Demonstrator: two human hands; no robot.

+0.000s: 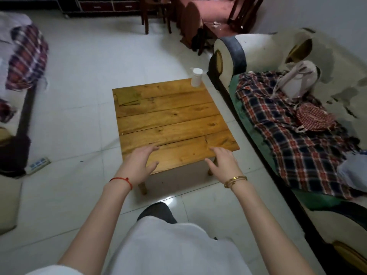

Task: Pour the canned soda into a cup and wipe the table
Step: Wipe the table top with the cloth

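A low wooden table (172, 120) stands on the white tiled floor in front of me. At its far right corner stands a white cup (196, 78). A folded olive-brown cloth (128, 96) lies flat at the far left corner. No soda can is in view. My left hand (139, 165) hovers over the table's near left edge with fingers extended and holds nothing. My right hand (222, 162) hovers at the near right edge, fingers spread and relaxed, also holding nothing.
A sofa (258, 56) with a plaid blanket (294, 139) and a pale bag (297, 80) runs along the table's right side. A plaid bundle (27, 58) lies at the left, a power strip (38, 163) on the floor, dark wooden chairs (156, 12) at the back.
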